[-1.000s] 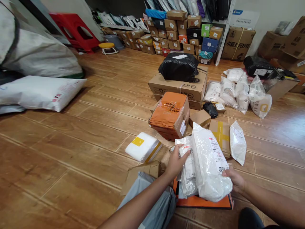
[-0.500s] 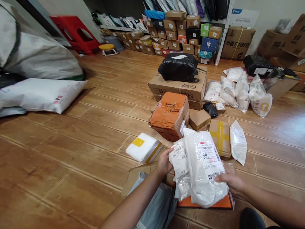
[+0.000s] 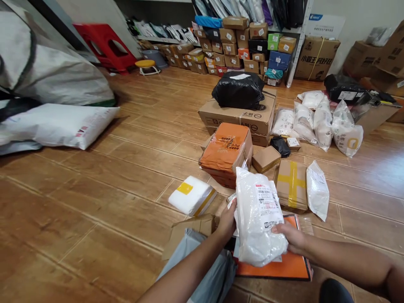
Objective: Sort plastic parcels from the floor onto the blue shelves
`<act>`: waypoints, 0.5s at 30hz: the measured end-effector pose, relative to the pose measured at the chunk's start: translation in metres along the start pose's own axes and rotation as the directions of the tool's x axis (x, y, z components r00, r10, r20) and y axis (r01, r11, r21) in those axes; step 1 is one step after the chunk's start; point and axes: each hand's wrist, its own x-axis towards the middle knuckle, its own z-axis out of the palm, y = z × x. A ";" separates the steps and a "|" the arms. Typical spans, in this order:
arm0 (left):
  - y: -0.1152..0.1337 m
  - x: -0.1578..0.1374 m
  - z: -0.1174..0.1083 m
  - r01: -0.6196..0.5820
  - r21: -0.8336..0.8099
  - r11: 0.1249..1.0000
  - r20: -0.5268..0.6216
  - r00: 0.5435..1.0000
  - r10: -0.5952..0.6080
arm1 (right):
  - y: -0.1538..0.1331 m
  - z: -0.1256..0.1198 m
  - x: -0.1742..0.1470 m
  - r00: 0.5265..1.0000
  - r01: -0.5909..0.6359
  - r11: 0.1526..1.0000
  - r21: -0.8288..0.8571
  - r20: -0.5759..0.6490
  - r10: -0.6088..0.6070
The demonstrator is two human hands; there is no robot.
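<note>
I hold a white plastic mailer bag (image 3: 257, 214) with a printed shipping label upright in front of me. My right hand (image 3: 290, 236) grips its lower right edge, thumb on the front. A second white parcel is stacked behind the first; my left hand (image 3: 227, 219) holds its left side, and only a strip of its label shows. Under both hands a flat orange package (image 3: 284, 266) lies on the wooden floor. A grey mailer bag (image 3: 208, 269) rests beneath my left forearm.
Around me lie a white box with yellow tape (image 3: 192, 195), an orange-wrapped carton (image 3: 227, 151), a taped brown box (image 3: 292, 185), a white pouch (image 3: 317, 190) and a black bag on a big carton (image 3: 240, 113). Shelves of boxes (image 3: 246, 46) line the back wall.
The two white parcels, held side by side before, have been brought together, the larger one now covering the smaller. My left hand moved right behind them, and my right hand shifted left.
</note>
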 end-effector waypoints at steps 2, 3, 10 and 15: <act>0.003 0.005 -0.010 -0.061 0.055 0.997 -0.070 0.995 0.065 | 0.005 0.004 0.008 1.000 -0.007 1.000 -0.009 0.005 0.007; 0.006 0.007 -0.015 -0.076 0.053 0.996 -0.079 0.994 0.080 | 0.007 0.005 0.012 1.000 -0.010 1.000 -0.021 0.012 0.011; 0.050 0.019 -0.054 0.044 -0.151 0.988 -0.256 0.963 -0.082 | 0.007 0.005 0.024 1.000 0.013 0.998 -0.055 -0.004 -0.013; 0.120 0.019 -0.081 -0.010 -0.147 0.989 -0.360 0.932 -0.044 | 0.012 0.009 0.024 0.999 0.041 0.996 -0.079 -0.014 -0.042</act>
